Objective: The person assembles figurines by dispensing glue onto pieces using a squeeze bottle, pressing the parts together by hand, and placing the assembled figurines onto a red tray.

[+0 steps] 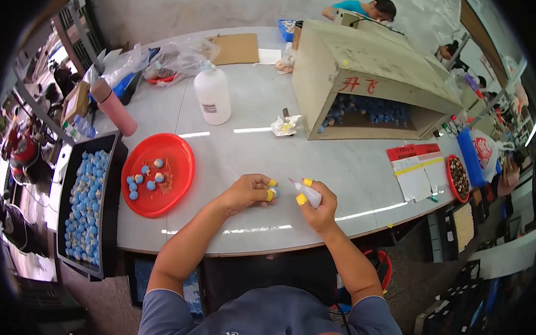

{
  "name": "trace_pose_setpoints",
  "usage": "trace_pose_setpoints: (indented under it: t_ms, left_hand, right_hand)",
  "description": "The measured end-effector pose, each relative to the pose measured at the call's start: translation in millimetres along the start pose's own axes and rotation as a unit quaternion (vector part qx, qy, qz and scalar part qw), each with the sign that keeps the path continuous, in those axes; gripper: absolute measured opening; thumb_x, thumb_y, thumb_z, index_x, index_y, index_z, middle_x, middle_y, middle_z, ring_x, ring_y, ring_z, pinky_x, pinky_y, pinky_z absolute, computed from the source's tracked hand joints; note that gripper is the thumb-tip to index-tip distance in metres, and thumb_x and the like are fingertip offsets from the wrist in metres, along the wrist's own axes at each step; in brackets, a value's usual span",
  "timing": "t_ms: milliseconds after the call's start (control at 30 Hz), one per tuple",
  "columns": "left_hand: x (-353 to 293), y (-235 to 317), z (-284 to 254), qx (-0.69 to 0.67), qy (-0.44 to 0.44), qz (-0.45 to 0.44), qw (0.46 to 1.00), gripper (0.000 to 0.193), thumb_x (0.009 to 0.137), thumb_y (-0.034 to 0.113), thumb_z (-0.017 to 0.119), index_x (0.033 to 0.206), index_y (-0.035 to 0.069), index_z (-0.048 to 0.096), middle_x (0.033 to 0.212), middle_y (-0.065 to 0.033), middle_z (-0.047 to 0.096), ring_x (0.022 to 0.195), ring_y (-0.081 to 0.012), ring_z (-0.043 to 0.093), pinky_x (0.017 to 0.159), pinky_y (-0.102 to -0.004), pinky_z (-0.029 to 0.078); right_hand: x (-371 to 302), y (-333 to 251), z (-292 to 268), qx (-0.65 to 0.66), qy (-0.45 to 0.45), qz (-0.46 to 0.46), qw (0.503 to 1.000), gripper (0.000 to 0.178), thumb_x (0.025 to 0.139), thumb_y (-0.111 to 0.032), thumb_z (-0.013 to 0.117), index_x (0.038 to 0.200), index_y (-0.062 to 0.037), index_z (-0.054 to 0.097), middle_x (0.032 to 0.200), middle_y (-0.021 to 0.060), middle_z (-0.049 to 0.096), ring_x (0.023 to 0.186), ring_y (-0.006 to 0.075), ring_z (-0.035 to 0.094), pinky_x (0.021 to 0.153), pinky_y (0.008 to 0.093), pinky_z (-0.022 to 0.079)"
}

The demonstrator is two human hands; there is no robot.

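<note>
In front of me, my left hand (247,192) pinches a small blue ball (276,192) between thumb and fingers, and most of it is hidden. My right hand (321,212) is closed round a small translucent squeeze bottle (310,197), its thin pointed nozzle tilted up and to the left. A short gap separates the nozzle from the ball. Yellow covers wrap fingertips on both hands. Left of my left hand lies a round red tray (178,191) with several blue-and-pale balls (151,186). A black bin (116,162) beside it holds many similar balls.
A large white bottle (213,97) and a pink flask (115,108) stand at the back left. Crumpled tissue (285,126) lies near a beige box-shaped housing (309,80) with blue pieces inside. Papers (415,172) and a red bowl (457,179) lie right. Another person (368,8) sits beyond.
</note>
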State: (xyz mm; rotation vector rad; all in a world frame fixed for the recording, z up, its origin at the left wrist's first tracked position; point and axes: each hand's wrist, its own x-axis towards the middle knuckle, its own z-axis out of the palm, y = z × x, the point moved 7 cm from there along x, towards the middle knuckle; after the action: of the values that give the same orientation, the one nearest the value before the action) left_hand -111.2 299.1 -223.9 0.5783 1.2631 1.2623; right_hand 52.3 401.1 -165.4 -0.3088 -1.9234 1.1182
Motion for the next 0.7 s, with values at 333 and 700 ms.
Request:
trace_pose_setpoints:
  t_ms: [333,700]
  left_hand:
    - [-7.7,1.6,6.1,0.060,-0.088,0.023,0.994,0.035,0.086,0.004,0.066,0.117,-0.010,0.060,0.097,-0.0135,0.069,0.083,-0.0128,0.067,0.068,-0.0214,0.051]
    - [-8.7,3.4,12.2,0.075,-0.077,0.016,0.994,0.036,0.087,0.010,0.069,0.117,-0.009,0.062,0.091,-0.0106,0.069,0.079,-0.0107,0.064,0.070,-0.0220,0.051]
  right_hand:
    - [-7.2,-27.6,17.5,-0.050,-0.046,-0.161,0.985,0.020,0.083,-0.010,0.067,0.098,0.0015,0.061,0.075,0.0102,0.066,0.058,0.0213,0.060,0.055,0.0306,0.047]
    - [-7.1,-23.3,20.9,-0.066,-0.062,-0.159,0.983,0.021,0.078,-0.007,0.069,0.096,0.0009,0.062,0.074,0.0101,0.066,0.057,0.0244,0.059,0.054,0.0330,0.046]
